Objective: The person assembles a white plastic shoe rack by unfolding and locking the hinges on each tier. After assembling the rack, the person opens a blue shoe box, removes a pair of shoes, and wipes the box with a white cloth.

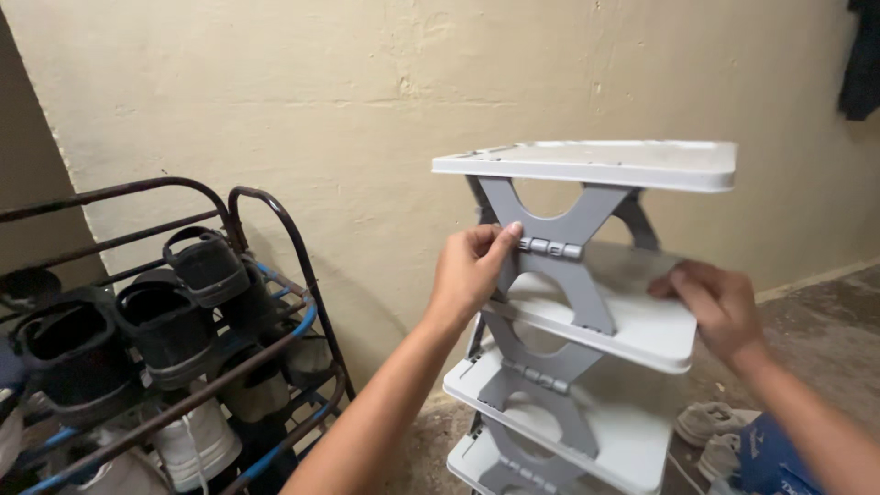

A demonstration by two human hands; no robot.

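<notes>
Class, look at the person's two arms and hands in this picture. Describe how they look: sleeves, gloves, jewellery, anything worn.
Both arms are bare from the bottom edge of the picture up to the hands: no sleeves show. The left hand wears no glove, and no ring or watch is visible on it. The right hand is also bare, with no glove, ring or wristband to be seen. Neither arm carries any visible mark.

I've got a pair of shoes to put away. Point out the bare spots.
Bare: top shelf of the white folding rack, and the tier below between left hand and right hand. Crowded: the metal rack packed with dark shoes; sneakers on the floor.
</notes>
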